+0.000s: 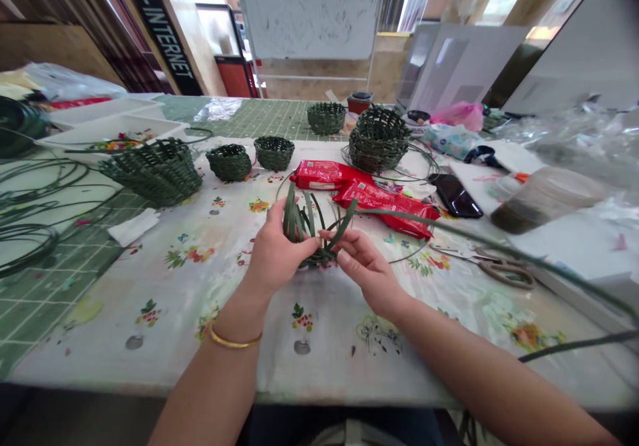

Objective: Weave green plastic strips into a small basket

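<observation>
A small, partly woven green basket (319, 255) with upright strips stands on the flowered tablecloth, mostly covered by the hands. My left hand (283, 249) wraps round its left side, thumb pointing inward across the strips. At the right side, my right hand (367, 266) has its thumb and fingers pinched on a green strip beside the weave. A long green strip (464, 234) runs from the basket out to the right edge. The lower part of the basket is hidden between the hands.
Beyond the hands lie red packets (384, 206). Finished green baskets (162, 170) stand left and further back (379, 143). To the right are scissors (504, 269), a black phone (456, 195) and a plastic tub (549, 196). Coiled strips (30, 233) lie at far left.
</observation>
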A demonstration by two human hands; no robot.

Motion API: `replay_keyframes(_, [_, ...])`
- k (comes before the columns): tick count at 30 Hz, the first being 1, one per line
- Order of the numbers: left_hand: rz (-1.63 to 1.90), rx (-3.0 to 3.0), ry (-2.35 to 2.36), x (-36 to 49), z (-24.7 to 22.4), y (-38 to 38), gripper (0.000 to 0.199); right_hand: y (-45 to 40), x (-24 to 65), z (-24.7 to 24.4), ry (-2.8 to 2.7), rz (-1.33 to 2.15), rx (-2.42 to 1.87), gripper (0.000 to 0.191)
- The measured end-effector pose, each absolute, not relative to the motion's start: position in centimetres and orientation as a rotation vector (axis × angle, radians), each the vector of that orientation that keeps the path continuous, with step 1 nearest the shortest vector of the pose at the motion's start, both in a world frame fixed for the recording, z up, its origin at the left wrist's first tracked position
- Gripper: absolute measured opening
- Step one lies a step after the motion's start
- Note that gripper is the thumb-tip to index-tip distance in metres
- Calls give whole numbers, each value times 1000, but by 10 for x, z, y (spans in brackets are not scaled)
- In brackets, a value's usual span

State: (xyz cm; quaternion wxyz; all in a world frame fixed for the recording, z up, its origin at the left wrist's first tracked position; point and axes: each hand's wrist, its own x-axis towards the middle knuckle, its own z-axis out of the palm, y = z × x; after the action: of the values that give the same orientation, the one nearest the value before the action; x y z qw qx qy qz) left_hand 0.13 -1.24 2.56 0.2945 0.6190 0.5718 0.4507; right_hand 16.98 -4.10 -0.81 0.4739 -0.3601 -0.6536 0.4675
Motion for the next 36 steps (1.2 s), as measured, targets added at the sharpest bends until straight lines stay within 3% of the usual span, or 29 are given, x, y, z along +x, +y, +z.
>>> replay_keyframes(3, [1193, 1648, 1448, 2, 25, -12, 78, -40, 177, 1, -2012, 531, -1110, 48])
replay_keyframes(6, [1191, 1625, 1366, 4, 24, -13, 83, -40, 184, 14, -2159, -50, -1374, 40])
replay_keyframes(11, [1177, 1568, 1291, 5, 21, -12, 83, -43, 187, 25, -2163, -396, -1299, 25])
replay_keyframes(23, [1301, 1490, 1297, 7, 18, -10, 72, -51, 182, 23, -2348, -182, -1365, 20])
replay_keyframes(28, [1337, 1398, 1203, 10, 19, -11, 72, -48, 185, 25, -2273, 123, -1340, 19])
replay_keyframes(33, [1365, 1267, 1152, 9, 20, -10, 71, -41, 189, 20, -2215, 743, -1221, 18])
replay_keyframes(36, [1443, 1271, 1087, 0, 20, -6, 70, -36, 188, 15, -2114, 808, -1221, 17])
